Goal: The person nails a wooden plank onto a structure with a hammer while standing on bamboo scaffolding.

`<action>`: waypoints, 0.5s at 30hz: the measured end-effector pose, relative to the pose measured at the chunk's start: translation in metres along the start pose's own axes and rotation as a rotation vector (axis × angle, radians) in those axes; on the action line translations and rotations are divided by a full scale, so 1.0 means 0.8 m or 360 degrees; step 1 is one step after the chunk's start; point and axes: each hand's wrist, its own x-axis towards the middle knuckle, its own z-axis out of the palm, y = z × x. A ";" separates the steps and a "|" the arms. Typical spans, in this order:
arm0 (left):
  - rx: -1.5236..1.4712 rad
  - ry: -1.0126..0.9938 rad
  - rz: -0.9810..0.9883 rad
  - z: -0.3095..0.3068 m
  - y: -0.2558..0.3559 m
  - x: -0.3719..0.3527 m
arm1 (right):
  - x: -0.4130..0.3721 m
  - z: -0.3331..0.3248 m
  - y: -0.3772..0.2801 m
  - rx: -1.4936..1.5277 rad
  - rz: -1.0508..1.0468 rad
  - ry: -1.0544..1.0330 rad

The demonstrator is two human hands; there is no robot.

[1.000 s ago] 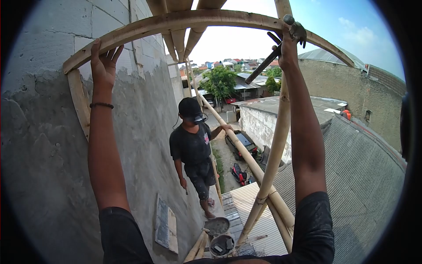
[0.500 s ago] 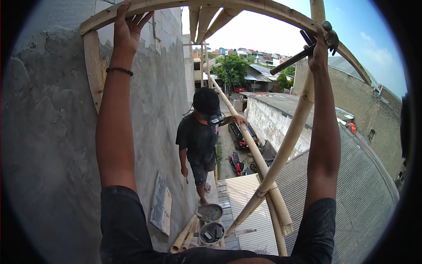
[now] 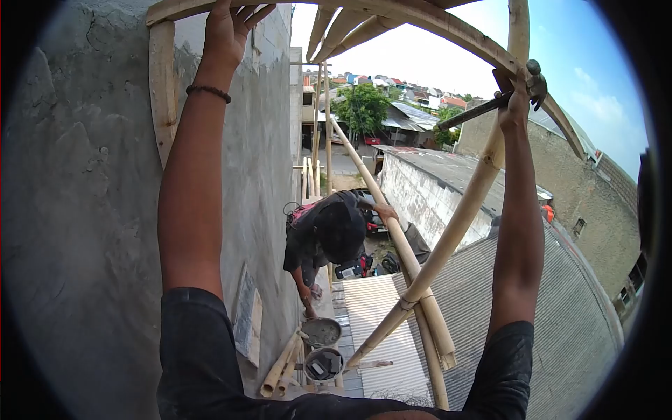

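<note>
Overhead, my left hand (image 3: 225,40) holds a long wooden beam (image 3: 420,22) near its left end, thumb across the front and other fingers spread beneath. My right hand (image 3: 516,108) is raised at the beam's right part, wrapped round a claw hammer (image 3: 472,112). The hammer's head points right and its handle left. A shorter upright board (image 3: 162,87) meets the beam's left end against the wall. Behind my right hand rises a bamboo pole (image 3: 458,220). What the right fingers grip besides the hammer is partly hidden.
A co-worker (image 3: 329,227) bends on the narrow walkway below, one hand on a bamboo rail (image 3: 381,199). Mortar tub (image 3: 322,332), bucket (image 3: 324,365) and bamboo pieces (image 3: 281,365) lie below. Grey wall (image 3: 91,245) runs left; a corrugated roof (image 3: 560,301) lies right.
The co-worker has bent down from standing, reaching toward the mortar tub. In view, the beam and my hands have shifted slightly right; my grip looks the same.
</note>
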 end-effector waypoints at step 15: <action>-0.0304 -0.0260 -0.0153 0.130 -0.014 -0.093 | -0.167 -0.202 -0.111 0.0111 -0.0051 0.0479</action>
